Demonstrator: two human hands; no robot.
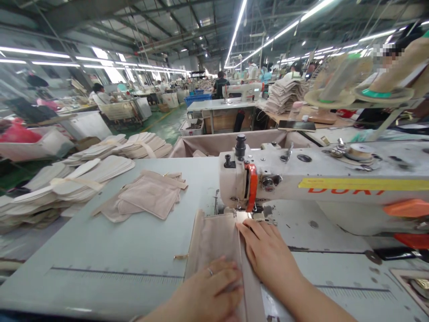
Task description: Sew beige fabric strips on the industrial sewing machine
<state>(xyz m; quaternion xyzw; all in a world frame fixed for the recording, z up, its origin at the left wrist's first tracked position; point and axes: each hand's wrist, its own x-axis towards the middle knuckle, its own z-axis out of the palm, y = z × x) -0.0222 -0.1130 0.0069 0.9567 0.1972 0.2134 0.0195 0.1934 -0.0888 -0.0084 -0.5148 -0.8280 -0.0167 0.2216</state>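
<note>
A beige fabric piece (217, 237) lies flat on the sewing table, its far edge under the needle area of the sewing machine (241, 179). A zipper with a small gold-coloured pull (181, 256) runs along its left side. My left hand (214, 286), with a ring on one finger, lies on the near part of the fabric, fingers stretched out and slightly blurred. Close to the presser foot, my right hand (264, 246) rests on the fabric's right edge with its fingers extended. The needle itself is hidden.
Sewn beige pieces (150, 194) lie stacked left on the table (134, 286). Tied bundles of pale cut panels (90, 176) stand beyond its left edge. A fabric-lined bin (201, 142) sits behind the machine. Thread cones (342, 78) stand at right. Several people work farther back.
</note>
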